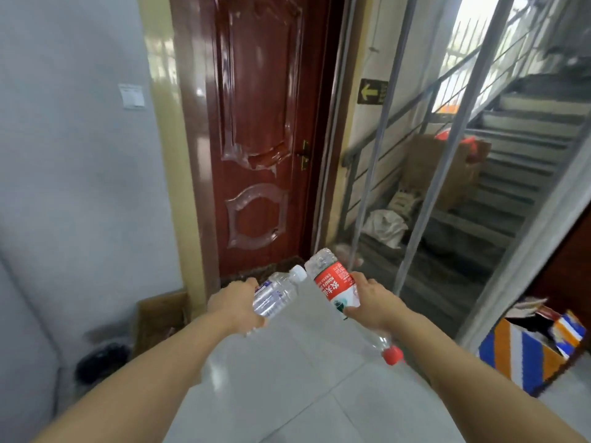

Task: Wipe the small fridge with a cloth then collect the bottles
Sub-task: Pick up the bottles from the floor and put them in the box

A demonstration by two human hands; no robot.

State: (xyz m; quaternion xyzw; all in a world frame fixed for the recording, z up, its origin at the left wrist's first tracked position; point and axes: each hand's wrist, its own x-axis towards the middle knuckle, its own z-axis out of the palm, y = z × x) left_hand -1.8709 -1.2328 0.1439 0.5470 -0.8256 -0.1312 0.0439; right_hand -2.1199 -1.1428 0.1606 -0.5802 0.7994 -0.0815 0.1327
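Your left hand is gripping a white-capped bottle, your right hand a red-labelled bottle, mid-frame; collecting looks underway, fridge unseen.

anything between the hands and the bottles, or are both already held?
Nothing in the way: both are already gripped. The left hand holds the clear plastic bottle with a white cap, and the right hand holds the clear plastic bottle with a red label and red cap, cap pointing down. Where they go next isn't shown.
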